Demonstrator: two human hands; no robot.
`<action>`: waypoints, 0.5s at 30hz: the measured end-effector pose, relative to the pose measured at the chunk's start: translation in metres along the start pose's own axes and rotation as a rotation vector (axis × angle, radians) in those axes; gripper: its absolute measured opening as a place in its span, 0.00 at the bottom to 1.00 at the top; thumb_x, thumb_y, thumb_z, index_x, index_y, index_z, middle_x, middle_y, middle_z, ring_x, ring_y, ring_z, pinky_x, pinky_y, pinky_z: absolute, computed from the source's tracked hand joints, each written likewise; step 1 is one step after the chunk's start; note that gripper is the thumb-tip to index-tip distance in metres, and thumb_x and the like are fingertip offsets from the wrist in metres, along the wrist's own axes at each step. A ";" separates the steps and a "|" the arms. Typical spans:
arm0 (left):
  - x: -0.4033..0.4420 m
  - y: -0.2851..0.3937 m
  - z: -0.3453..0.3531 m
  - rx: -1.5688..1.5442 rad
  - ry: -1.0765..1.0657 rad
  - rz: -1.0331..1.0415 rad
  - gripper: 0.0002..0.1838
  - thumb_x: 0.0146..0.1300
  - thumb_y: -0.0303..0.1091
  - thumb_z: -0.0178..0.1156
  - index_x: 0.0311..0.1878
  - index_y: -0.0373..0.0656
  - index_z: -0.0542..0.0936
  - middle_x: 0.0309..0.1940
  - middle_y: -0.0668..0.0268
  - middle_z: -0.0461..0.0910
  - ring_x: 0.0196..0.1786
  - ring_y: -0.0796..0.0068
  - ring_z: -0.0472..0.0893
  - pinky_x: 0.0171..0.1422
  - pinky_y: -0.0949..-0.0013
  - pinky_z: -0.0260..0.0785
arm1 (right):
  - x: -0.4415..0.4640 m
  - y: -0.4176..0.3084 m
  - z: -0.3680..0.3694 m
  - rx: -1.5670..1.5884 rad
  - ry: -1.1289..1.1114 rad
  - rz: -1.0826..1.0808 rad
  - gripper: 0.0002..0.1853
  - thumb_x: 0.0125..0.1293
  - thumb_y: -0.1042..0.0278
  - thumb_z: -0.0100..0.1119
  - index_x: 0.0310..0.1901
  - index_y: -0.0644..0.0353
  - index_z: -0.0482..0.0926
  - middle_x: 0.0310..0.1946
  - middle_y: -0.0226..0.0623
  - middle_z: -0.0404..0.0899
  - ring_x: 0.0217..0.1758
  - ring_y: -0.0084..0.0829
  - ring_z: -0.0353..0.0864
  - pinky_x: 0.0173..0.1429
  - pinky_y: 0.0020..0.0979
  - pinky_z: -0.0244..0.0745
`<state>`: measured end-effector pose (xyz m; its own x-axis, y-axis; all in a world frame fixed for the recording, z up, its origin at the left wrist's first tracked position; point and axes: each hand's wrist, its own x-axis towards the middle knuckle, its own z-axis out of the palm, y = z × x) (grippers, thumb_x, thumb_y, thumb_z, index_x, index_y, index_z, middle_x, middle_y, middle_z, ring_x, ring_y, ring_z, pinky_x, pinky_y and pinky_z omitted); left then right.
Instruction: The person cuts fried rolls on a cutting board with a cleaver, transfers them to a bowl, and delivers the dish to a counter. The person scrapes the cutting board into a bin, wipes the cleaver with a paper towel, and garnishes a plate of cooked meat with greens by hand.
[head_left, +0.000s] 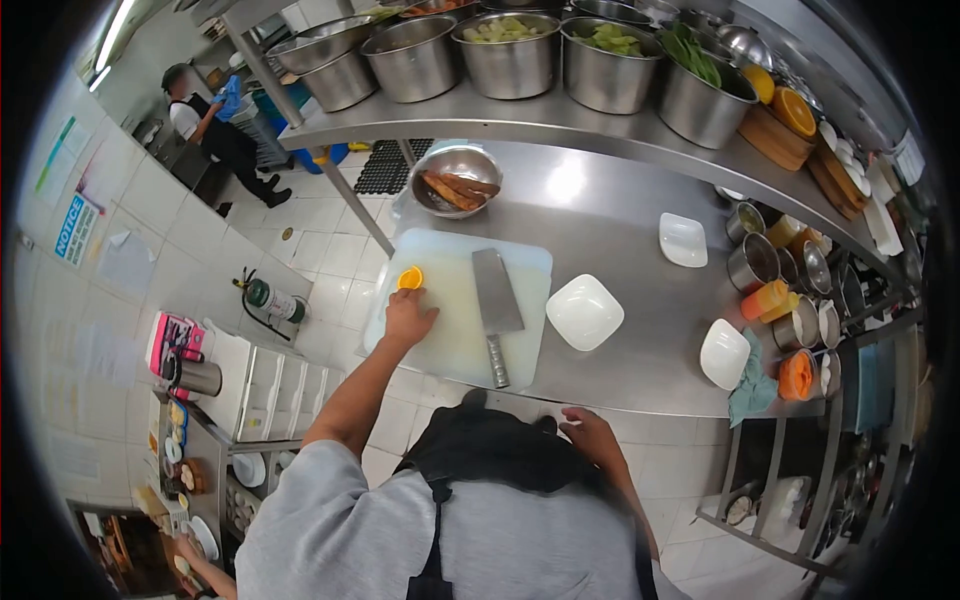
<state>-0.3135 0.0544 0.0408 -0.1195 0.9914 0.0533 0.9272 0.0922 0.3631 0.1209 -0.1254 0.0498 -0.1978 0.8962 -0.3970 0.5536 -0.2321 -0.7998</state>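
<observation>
Grip of left hand [408, 318] was set at orange piece [411, 275] on cutting board [455, 350]; whether it was clasped could not be told. Cleaver [497, 295] was laid farther right on board, white dish [585, 312] beside it on steel surface [655, 340]. Right hand [592, 437] was held near front edge, fingers loosely parted.

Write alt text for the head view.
A person's left hand is at a cut orange on a cutting board, where a cleaver also lies. The right hand hangs near the counter's edge. A white bowl stands right of the board, a metal bowl behind.
</observation>
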 end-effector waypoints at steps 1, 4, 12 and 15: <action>0.003 -0.002 -0.001 -0.011 -0.005 0.007 0.30 0.60 0.46 0.74 0.63 0.44 0.82 0.61 0.49 0.82 0.64 0.44 0.78 0.70 0.46 0.74 | -0.009 0.000 -0.002 0.028 -0.001 0.067 0.23 0.73 0.55 0.68 0.62 0.61 0.84 0.55 0.48 0.89 0.55 0.41 0.90 0.60 0.40 0.83; 0.011 -0.003 -0.004 -0.023 -0.001 0.050 0.28 0.61 0.46 0.73 0.61 0.42 0.83 0.57 0.50 0.84 0.63 0.44 0.79 0.68 0.46 0.74 | -0.014 -0.009 0.000 0.074 0.018 0.101 0.22 0.73 0.56 0.67 0.62 0.60 0.84 0.54 0.46 0.89 0.53 0.39 0.90 0.59 0.39 0.84; 0.048 -0.023 -0.023 -0.210 0.034 0.124 0.22 0.63 0.41 0.73 0.56 0.37 0.86 0.49 0.50 0.86 0.57 0.47 0.82 0.65 0.50 0.75 | 0.080 -0.104 0.029 -0.032 0.162 -0.191 0.24 0.72 0.56 0.68 0.63 0.61 0.83 0.54 0.50 0.87 0.53 0.45 0.89 0.60 0.41 0.83; 0.066 -0.039 -0.033 -0.295 0.030 0.101 0.23 0.63 0.41 0.73 0.57 0.38 0.86 0.48 0.51 0.86 0.56 0.48 0.82 0.65 0.51 0.75 | 0.113 -0.137 0.053 -0.260 0.174 -0.231 0.30 0.69 0.53 0.70 0.67 0.61 0.79 0.56 0.53 0.85 0.55 0.51 0.87 0.62 0.46 0.82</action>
<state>-0.3696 0.1135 0.0603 -0.0463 0.9905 0.1292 0.7921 -0.0424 0.6089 -0.0197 -0.0122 0.0903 -0.2136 0.9695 -0.1198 0.7018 0.0670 -0.7092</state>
